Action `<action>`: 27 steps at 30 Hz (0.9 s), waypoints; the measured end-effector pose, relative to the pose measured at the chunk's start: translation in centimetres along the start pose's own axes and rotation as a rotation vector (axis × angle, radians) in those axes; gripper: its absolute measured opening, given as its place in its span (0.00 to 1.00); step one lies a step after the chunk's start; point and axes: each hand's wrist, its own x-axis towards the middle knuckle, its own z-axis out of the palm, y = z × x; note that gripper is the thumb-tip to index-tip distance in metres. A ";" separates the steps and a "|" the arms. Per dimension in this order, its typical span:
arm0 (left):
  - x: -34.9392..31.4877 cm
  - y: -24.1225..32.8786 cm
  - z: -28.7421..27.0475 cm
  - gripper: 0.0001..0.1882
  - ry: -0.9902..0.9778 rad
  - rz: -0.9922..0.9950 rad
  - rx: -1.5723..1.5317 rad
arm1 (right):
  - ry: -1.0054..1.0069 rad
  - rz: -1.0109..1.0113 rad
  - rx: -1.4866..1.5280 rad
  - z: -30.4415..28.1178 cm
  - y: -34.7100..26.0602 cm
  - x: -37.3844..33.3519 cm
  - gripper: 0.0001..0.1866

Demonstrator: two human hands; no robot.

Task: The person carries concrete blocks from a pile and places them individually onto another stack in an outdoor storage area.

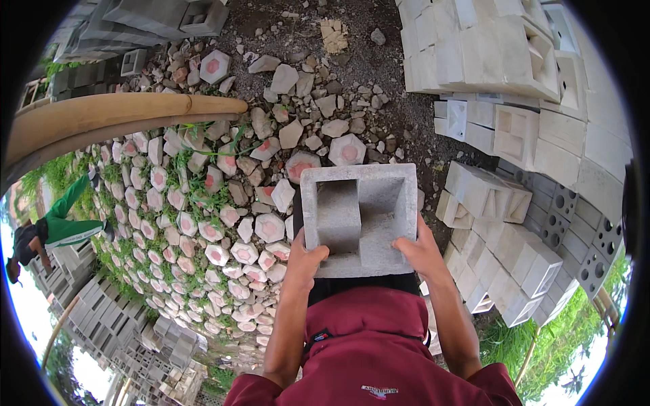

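The left hand point(305, 262) and right hand point(421, 252) are clamping the block point(360, 223) by its near corners, half-curled, thumbs hooking over the rim, apparently balancing its weight.

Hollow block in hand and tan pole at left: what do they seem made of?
Hollow block: probably cast concrete, matte and rough, judging by its grey, grainy faces. Tan pole: likely bamboo, smooth-looking, given its colour and ringed joint.

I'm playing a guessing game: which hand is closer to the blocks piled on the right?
Right. The right hand holds the right side of the gray hollow block, facing the piled blocks. The left hand holds the opposite side, farther away.
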 end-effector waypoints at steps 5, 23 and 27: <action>2.5 7.4 1.4 0.34 -0.060 0.017 -0.055 | -0.016 -0.074 -0.063 -0.3 -8.0 3.3 0.45; 13.5 40.6 4.6 0.27 0.011 0.131 -0.139 | -0.211 -0.192 -0.209 3.4 -41.9 25.4 0.45; 14.1 46.6 5.6 0.25 0.110 0.265 -0.264 | -0.381 -0.213 -0.196 4.3 -49.6 30.9 0.45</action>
